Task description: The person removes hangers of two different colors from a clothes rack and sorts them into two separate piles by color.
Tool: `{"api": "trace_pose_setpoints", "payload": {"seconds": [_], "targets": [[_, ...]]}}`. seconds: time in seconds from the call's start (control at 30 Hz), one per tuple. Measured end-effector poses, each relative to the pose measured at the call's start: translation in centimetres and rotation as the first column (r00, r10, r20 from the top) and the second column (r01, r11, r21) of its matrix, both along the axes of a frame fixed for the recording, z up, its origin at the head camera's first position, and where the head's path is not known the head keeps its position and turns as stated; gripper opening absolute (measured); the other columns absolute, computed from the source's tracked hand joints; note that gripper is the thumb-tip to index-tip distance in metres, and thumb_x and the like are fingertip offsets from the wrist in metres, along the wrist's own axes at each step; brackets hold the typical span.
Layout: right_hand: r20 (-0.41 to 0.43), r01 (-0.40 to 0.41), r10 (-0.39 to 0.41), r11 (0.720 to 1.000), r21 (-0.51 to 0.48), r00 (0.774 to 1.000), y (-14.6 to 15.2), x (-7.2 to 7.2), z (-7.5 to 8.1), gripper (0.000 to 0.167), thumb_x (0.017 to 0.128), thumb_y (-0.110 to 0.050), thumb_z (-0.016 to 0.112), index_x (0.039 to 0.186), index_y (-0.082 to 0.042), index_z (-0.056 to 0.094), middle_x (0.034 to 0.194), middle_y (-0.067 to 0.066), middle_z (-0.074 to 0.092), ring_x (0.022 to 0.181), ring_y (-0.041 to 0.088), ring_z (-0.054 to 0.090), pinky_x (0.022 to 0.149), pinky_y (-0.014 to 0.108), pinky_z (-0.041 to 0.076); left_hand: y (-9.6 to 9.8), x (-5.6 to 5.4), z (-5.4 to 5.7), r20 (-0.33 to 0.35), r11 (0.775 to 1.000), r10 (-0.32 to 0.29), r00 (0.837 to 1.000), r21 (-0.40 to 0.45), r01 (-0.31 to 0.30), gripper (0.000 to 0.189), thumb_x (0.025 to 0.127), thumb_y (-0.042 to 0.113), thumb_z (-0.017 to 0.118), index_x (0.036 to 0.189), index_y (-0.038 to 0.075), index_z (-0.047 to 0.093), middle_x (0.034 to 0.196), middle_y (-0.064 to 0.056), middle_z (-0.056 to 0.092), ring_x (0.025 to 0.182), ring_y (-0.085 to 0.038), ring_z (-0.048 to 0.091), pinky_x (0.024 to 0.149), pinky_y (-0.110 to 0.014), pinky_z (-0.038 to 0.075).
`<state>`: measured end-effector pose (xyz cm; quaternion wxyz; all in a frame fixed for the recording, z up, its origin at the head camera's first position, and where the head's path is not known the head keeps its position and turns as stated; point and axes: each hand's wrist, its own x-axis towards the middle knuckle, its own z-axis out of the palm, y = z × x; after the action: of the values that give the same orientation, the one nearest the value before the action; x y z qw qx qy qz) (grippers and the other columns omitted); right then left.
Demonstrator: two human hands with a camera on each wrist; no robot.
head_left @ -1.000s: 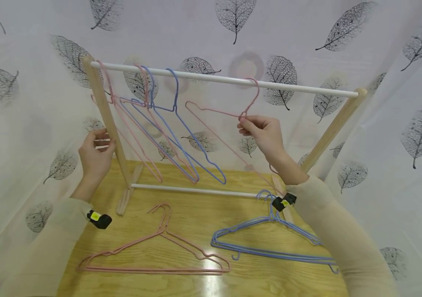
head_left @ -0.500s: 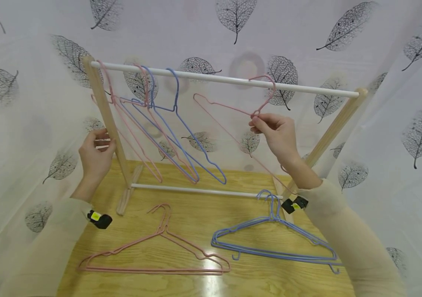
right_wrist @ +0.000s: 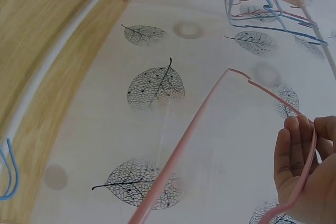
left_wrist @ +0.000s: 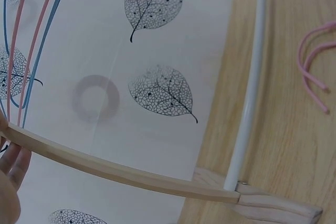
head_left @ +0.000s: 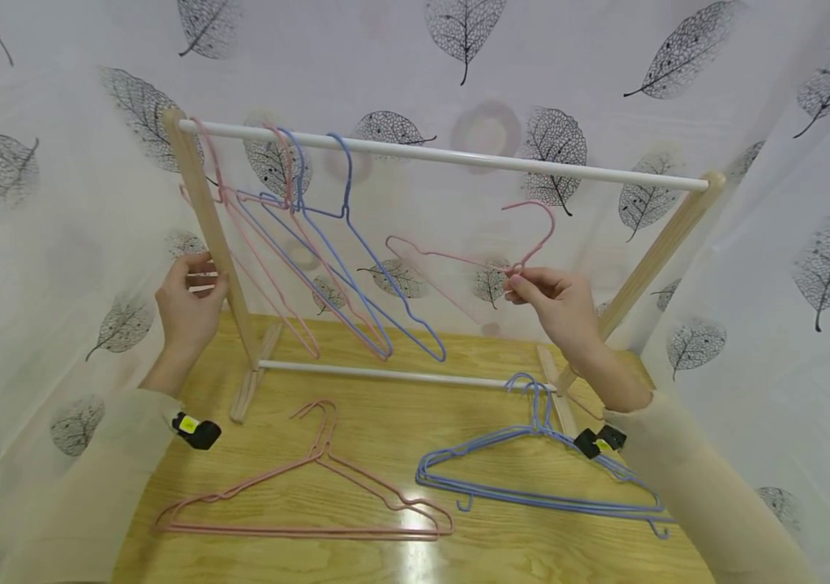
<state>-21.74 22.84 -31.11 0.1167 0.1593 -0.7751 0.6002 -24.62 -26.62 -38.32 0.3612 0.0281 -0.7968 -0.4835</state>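
Observation:
A pink clothes hanger (head_left: pixel 552 225) is pinched at its neck by my right hand (head_left: pixel 562 315), its hook below the white top rail (head_left: pixel 451 155) and apart from it. In the right wrist view, the fingers hold the same hanger (right_wrist: pixel 181 142) as its frame slants across. My left hand (head_left: pixel 190 308) grips the left wooden post (head_left: pixel 203 195) of the clothes rack, thumb at the near side and fingers partly behind. Pink hangers (head_left: pixel 217 166) and blue hangers (head_left: pixel 348 174) hang from the rail's left part.
Two pink hangers (head_left: pixel 305 533) lie on the wood-grain tabletop (head_left: pixel 356 410) at front left. Several blue hangers (head_left: pixel 531 497) lie stacked at front right, under my right forearm. The right post (head_left: pixel 655 251) and lower rail (head_left: pixel 385 373) complete the rack. A leaf-print curtain (head_left: pixel 750 243) surrounds it.
The held pink hanger's hook has come off the top rail. My right hand has moved right, then down with it. The left hand stays on the post.

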Motion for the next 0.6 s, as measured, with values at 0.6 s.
{"api": "trace_pose_setpoints", "payload": {"seconds": [0.6], "targets": [[0.231, -0.088, 0.088, 0.996, -0.013, 0.969, 1.0, 1.2, -7.3, 0.031, 0.107, -0.011, 0.062, 0.118, 0.017, 0.068, 0.092, -0.007, 0.081, 0.084, 0.003, 0.077, 0.083, 0.021, 0.066, 0.2, 0.0, 0.1, -0.008, 1.0, -0.001, 1.0, 0.002, 0.001, 0.03, 0.099, 0.009, 0.069, 0.126, -0.003, 0.068, 0.106, 0.002, 0.066, 0.083, 0.017, 0.056, 0.074, 0.003, 0.047]]}}
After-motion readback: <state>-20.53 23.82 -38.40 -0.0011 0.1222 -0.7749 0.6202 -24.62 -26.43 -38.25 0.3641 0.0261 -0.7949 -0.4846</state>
